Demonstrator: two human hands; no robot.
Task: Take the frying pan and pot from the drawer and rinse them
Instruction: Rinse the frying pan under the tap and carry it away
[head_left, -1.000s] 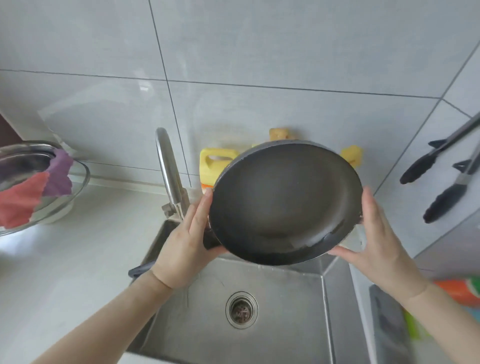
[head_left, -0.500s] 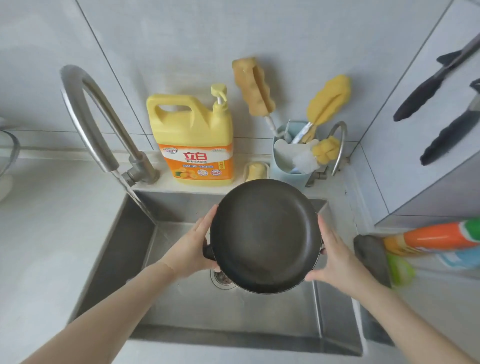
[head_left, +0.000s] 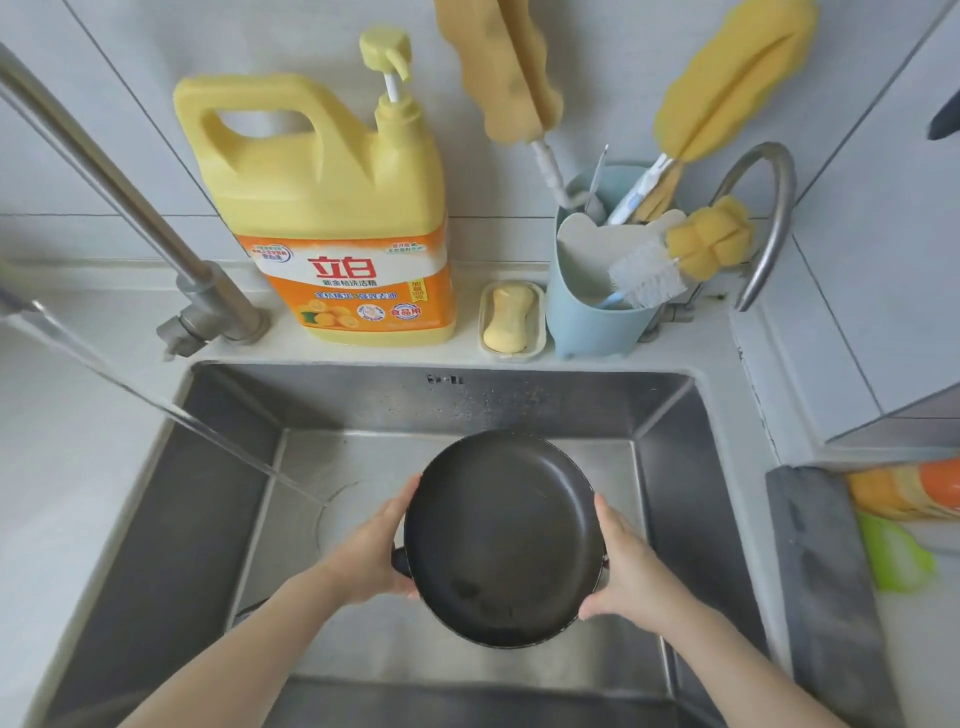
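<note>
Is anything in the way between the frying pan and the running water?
Nothing visible. The frying pan, held by the left hand and right hand, sits just right of the water stream, with only open sink between them.

We see a pale countertop (head_left: 78, 467) around a steel sink (head_left: 171, 519). Along its back ledge stand a tap base (head_left: 218, 317), a yellow detergent jug (head_left: 332, 208), a soap dish (head_left: 511, 319) holding a soap bar (head_left: 508, 318), and a blue brush holder (head_left: 597, 322). A grey mat (head_left: 821, 597) lies at right.
</note>
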